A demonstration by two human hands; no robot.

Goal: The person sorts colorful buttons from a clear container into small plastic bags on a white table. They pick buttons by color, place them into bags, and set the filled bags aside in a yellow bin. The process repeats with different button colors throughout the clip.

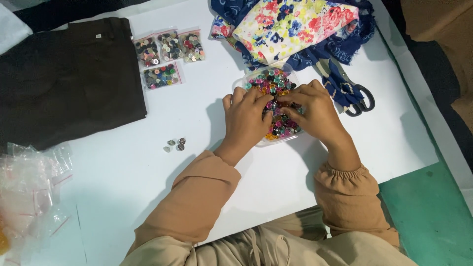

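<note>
Presently my left hand (245, 118) and right hand (315, 111), fingers curled into the mixed buttons (272, 81) heaped in the clear tub (276, 141) mid-bench (276, 197), grip nothing I can confirm; a nudge could scatter them.

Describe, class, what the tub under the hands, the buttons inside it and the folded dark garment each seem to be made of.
Tub: probably thin clear plastic, since the white table shows through its rim. Buttons: likely glossy plastic in many colours; they catch the light. Some may be metal; too small to tell. Dark garment: matte woven cloth, brown-black, with soft folds and a stitched waistband.
</note>
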